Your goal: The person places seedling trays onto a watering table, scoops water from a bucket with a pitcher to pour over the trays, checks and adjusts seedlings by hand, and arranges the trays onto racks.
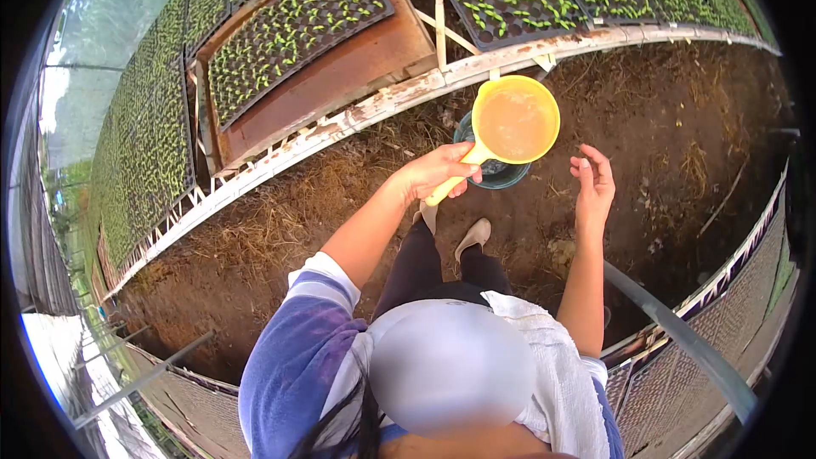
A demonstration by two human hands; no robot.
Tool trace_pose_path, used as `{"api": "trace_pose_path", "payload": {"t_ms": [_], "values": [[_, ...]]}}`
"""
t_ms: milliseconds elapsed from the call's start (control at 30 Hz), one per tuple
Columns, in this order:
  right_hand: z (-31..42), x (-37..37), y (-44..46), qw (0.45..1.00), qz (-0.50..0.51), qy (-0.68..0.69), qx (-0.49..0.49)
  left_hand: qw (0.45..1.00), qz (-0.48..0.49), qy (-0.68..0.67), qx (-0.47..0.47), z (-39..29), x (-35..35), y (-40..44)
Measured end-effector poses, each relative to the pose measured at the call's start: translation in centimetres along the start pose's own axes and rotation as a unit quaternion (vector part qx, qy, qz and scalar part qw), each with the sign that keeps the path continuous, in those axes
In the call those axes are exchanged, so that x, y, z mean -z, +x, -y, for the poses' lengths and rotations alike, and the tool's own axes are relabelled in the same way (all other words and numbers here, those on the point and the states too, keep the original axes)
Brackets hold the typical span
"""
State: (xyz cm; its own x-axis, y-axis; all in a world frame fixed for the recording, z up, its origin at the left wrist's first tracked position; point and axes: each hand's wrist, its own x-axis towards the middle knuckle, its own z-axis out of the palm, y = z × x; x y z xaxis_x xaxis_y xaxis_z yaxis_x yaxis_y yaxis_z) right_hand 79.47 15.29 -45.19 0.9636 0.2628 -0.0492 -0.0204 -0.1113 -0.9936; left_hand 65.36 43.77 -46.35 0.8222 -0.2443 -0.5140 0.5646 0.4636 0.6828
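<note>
My left hand [442,172] is wrapped round the handle of a yellow scoop [516,119], which holds cloudy brownish liquid. The scoop is held above a dark teal bucket [501,177] on the ground and hides most of it. Some of the bucket's rim and inside shows below and left of the scoop. To the right of the scoop, apart from it, my right hand [595,177] is raised with its fingers partly curled and apart, holding nothing.
Seedling trays [297,34] lie on a raised bench with a pale front rail [340,123]. One tray sits in a reddish-brown box [340,76]. Bare soil [255,272] with straw forms the path. A grey metal pipe [680,331] slants at lower right, beside mesh benching.
</note>
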Motion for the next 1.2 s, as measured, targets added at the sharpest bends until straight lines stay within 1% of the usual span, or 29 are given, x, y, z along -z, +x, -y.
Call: {"api": "trace_pose_path", "payload": {"t_ms": [67, 133, 167, 200, 300, 467, 667, 700, 933, 1200], "values": [[3.4, -1.6, -0.4, 1.0, 0.021, 0.009, 0.018, 0.999, -0.009, -0.007, -0.034, -2.5, -1.2, -3.9], [5.3, -2.9, -1.3, 0.999, 0.03, 0.003, 0.022, 0.998, -0.054, 0.011, -0.037, -4.6, -1.2, -7.0], [5.9, -3.7, -1.6, 0.999, 0.038, -0.005, 0.025, 0.996, -0.073, 0.02, -0.04, -5.6, -0.9, -8.2], [6.0, -4.4, -2.2, 0.999, 0.042, -0.009, 0.024, 0.997, -0.066, 0.019, -0.043, -6.0, 0.0, -9.0], [5.9, -6.7, -3.5, 0.999, 0.048, 0.007, -0.006, 0.995, -0.097, 0.011, -0.037, -8.0, 2.7, -11.2], [5.2, -10.7, -5.4, 0.997, -0.002, 0.008, -0.082, 0.997, -0.055, -0.03, -0.035, -9.9, 8.3, -12.3], [4.9, -15.0, -6.3, 0.995, -0.036, -0.008, -0.088, 0.995, 0.021, -0.094, -0.028, -10.2, 12.5, -11.1], [4.9, -15.5, -6.4, 0.995, -0.038, -0.012, -0.092, 0.992, 0.034, -0.117, -0.026, -10.3, 13.0, -10.8], [4.3, -16.5, -7.0, 0.992, -0.062, -0.041, -0.099, 0.983, 0.069, -0.169, -0.025, -9.8, 14.7, -9.0], [4.0, -17.2, -7.3, 0.99, -0.08, -0.04, -0.112, 0.965, 0.118, -0.235, -0.021, -9.4, 15.7, -8.0]]}}
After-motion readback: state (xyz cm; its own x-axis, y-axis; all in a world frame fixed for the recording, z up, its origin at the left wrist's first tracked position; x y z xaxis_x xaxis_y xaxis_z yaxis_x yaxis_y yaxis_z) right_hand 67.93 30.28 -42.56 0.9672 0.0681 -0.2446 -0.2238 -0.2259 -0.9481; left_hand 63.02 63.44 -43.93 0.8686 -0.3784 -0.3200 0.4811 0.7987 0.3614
